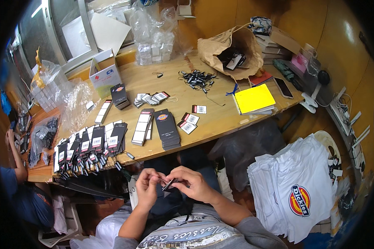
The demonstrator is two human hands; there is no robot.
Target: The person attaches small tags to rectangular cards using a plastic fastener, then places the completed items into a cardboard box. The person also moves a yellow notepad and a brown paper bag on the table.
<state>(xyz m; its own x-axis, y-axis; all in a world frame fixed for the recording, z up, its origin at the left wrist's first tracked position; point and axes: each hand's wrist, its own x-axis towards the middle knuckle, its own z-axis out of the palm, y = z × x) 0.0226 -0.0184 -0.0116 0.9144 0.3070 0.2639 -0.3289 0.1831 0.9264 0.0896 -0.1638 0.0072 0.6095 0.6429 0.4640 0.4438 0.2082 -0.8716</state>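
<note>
Over my lap, just off the table's front edge, my right hand (193, 184) pinches a dark hang tag (169, 184), seen nearly edge-on. My left hand (147, 189) meets it from the other side with thumb and fingers pinched; what lies between those fingertips is too small to make out. Closest on the table stand a stack of black hang tags (167, 132) and a stack of white-panelled tags (141, 126). To their left, rows of black tags with white barcode labels (96, 141) lie overlapped, their dark strings (87, 164) hanging at the edge.
A pile of black string fasteners (197, 79), loose barcode tags (190, 120), a paper bag (214, 47), a yellow-covered pad (254, 99) and a phone (283, 88) lie on the table. White printed shirts (274, 186) are stacked at right. Another person's arm (15, 155) is at left.
</note>
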